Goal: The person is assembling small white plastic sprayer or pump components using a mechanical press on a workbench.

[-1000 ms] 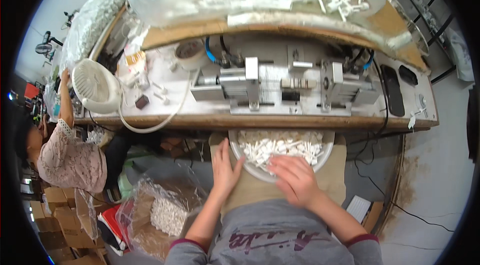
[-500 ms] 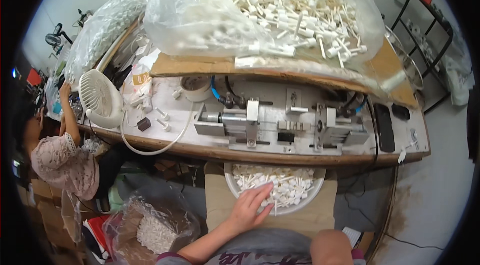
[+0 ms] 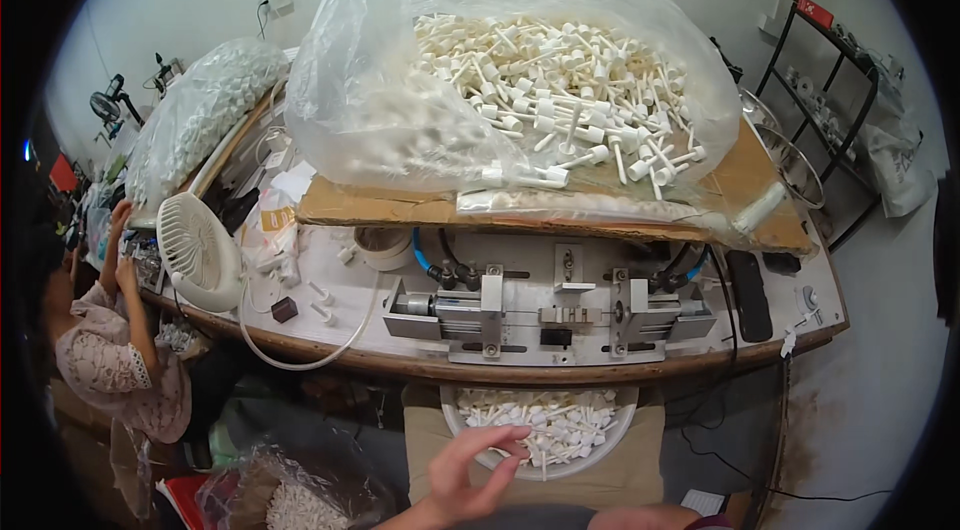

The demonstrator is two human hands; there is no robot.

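My left hand (image 3: 468,475) hovers over the near left rim of a round bowl (image 3: 632,420) at my lap. Its fingers are bent but spread from the thumb, and I see nothing between them. Heaped in the bowl are white plastic pieces (image 3: 560,426), each a thin stem with a wider cap. Of my right arm, only a strip of skin (image 3: 645,518) shows at the lower edge, beside a maroon cuff; the fingers are hidden.
A metal clamping fixture (image 3: 565,315) sits on the workbench (image 3: 520,355) ahead. Above it, a cardboard shelf (image 3: 400,208) bears a large clear bag (image 3: 340,120) of similar pieces. At left are a white fan (image 3: 198,252) and another person (image 3: 120,360); below lies an open bag (image 3: 300,505).
The view has tilted up, so the bench and bowl appear lower. My left hand has drawn back from over the pieces, its fingers more bent. My right arm has sunk toward the lower edge.
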